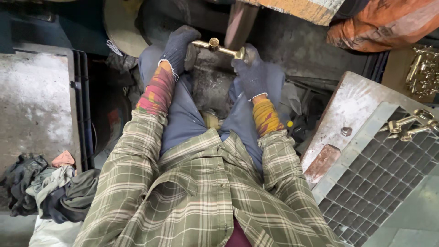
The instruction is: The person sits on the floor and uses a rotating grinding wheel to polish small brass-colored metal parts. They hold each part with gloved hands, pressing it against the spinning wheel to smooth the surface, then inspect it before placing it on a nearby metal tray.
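Head view looks straight down and both gloved hands are up at the top of the scene, sharing one brass fitting (218,47). It is a slim golden bar with a small round collar standing up from its middle, lying almost level between the knees and above a grimy dark surface (210,82). Left hand (179,48), in a dark blue knit glove, has its fingers curled over the bar's left end, pinching it. Right hand (252,68), same kind of glove, is closed round the right end, thumb and fingers pressed onto the metal. Bright patterned cuffs poke out of a green plaid shirt (201,192) at both wrists.

Off to the right, a metal grid tray (366,183) sits at an angle, and more brass fittings (411,124) rest near its far right edge. A reddish block (322,162) lies along the tray's worn left rim, a small nut (346,131) just above it. Far left, a heap of rags (41,187) lies beside a scuffed grey slab (32,105).
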